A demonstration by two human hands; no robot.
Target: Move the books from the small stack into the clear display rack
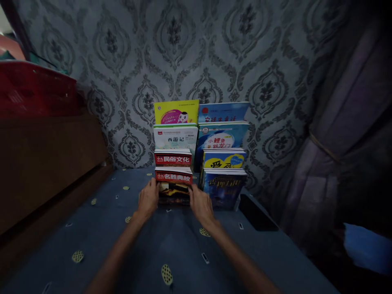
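Note:
A red-topped book (174,192) with white Chinese lettering and a dark landscape picture stands upright at the front of the left column. My left hand (148,198) grips its left edge, and my right hand (201,203) grips its right edge, fingers partly hidden behind it. Behind it stand a similar red book (173,159), a pale book (176,139) and a yellow book (190,107) in rising steps. Close to my right hand, a dark blue book (223,190) fronts the right column. Behind that are a blue-and-yellow book (224,158) and two blue books. The holder under them is mostly hidden.
The books stand on a dark blue patterned cloth (101,245) against a patterned wall (174,49). A flat black object (257,214) lies to the right, near a tied curtain (330,134). At left, a red basket (36,87) sits on a brown wooden ledge (45,163).

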